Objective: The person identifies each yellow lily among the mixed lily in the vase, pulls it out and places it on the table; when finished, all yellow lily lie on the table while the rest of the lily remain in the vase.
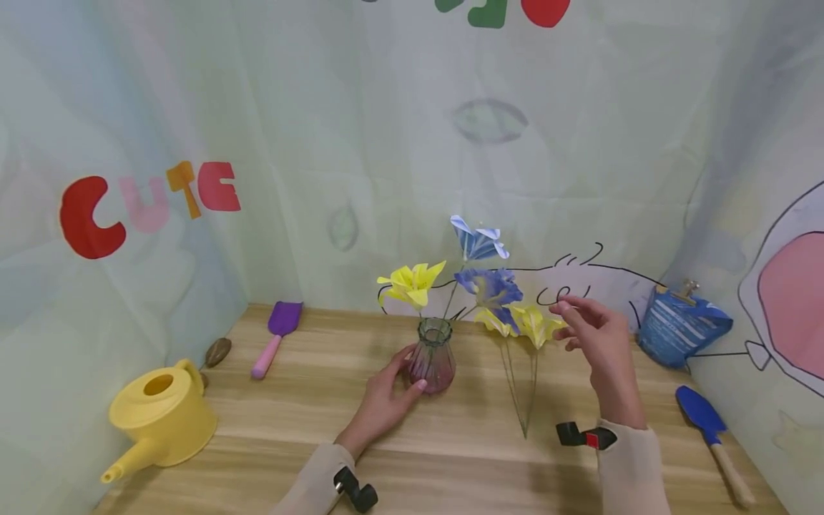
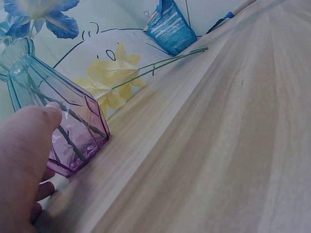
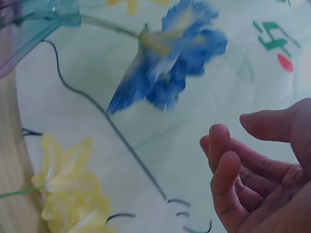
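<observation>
A ribbed glass vase (image 1: 433, 361), greenish at the neck and pink-purple at the base, stands on the wooden table. My left hand (image 1: 385, 400) grips its lower body, thumb in front and fingers behind. In the vase stand a yellow flower (image 1: 412, 284), a light blue flower (image 1: 478, 242) and a darker blue flower (image 1: 491, 287). To its right lie two yellow flowers (image 1: 536, 325) with thin green stems, blooms toward the back. My right hand (image 1: 599, 343) is raised near those blooms, fingers loosely bent and thumb apart, holding nothing.
At the left are a yellow watering can (image 1: 164, 422), a purple shovel (image 1: 280, 332) with a pink handle and a brown stone-like object (image 1: 218, 352). A clipped blue bag (image 1: 679, 325) and a blue trowel (image 1: 704, 422) stand or lie at the right. A printed curtain (image 1: 335, 143) hangs behind.
</observation>
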A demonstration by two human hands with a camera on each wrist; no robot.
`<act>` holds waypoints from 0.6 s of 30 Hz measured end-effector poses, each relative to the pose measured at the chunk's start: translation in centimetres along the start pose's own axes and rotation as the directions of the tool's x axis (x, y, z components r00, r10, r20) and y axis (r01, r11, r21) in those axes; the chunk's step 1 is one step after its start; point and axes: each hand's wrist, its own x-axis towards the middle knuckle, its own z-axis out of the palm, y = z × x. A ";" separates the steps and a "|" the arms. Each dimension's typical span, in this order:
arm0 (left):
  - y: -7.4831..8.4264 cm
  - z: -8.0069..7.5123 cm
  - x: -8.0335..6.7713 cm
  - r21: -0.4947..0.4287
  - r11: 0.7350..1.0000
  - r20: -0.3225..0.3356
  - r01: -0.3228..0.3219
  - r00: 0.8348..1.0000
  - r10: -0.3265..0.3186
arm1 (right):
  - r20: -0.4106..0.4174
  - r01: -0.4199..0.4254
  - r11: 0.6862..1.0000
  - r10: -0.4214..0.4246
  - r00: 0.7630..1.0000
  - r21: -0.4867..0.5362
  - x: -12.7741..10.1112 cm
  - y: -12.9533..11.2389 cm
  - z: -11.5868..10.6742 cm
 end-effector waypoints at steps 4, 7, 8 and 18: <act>0.1 0.0 -0.1 0.001 1.000 0.000 0.001 1.000 -0.001 | 0.022 0.088 0.995 -0.089 0.996 0.051 -1.4 -1.8 0.3; 0.1 0.0 -0.2 0.002 1.000 -0.003 -0.006 1.000 0.006 | 0.042 0.155 0.986 -0.158 0.987 0.062 -2.5 -3.2 0.6; 0.1 0.1 -0.1 0.006 1.000 -0.006 -0.010 1.000 0.010 | 0.050 0.175 0.982 -0.178 0.983 0.064 -2.9 -3.6 0.8; -0.1 0.2 -0.2 0.026 0.999 -0.025 -0.024 0.999 0.024 | 0.183 0.241 0.965 -0.258 0.949 0.107 -5.4 -5.8 4.3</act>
